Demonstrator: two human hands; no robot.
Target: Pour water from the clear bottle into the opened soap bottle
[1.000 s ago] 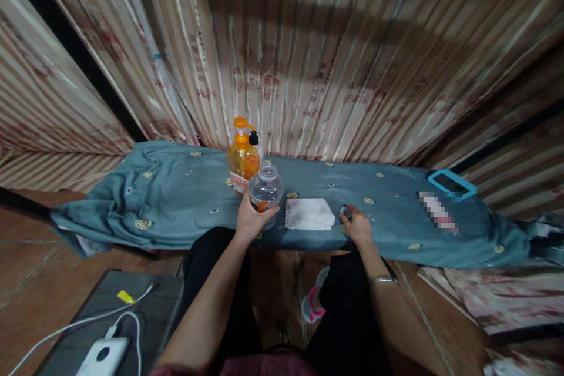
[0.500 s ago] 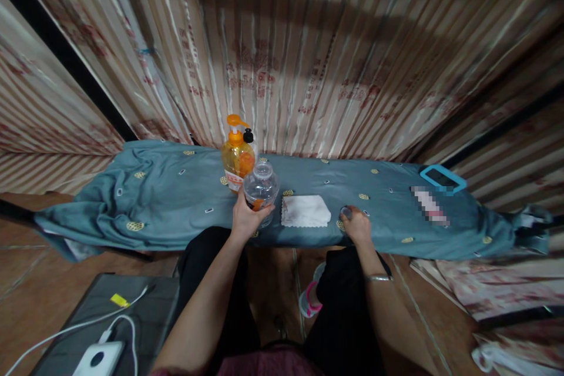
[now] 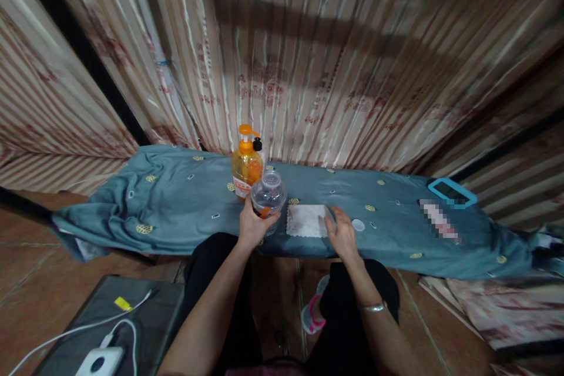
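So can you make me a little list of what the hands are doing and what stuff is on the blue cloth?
left hand: wrapped around the clear bottle, which stands upright with no cap
right hand: on the right edge of the white cloth
bottle cap: lying on the blue cover, right of the right hand
orange pump bottle: behind the clear bottle
phone in blue case: far right end

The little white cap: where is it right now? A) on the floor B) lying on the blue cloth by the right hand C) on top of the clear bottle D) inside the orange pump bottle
B: the little white cap lies on the blue cloth, just to the right of the right hand, while the clear bottle held by the left hand stands open.
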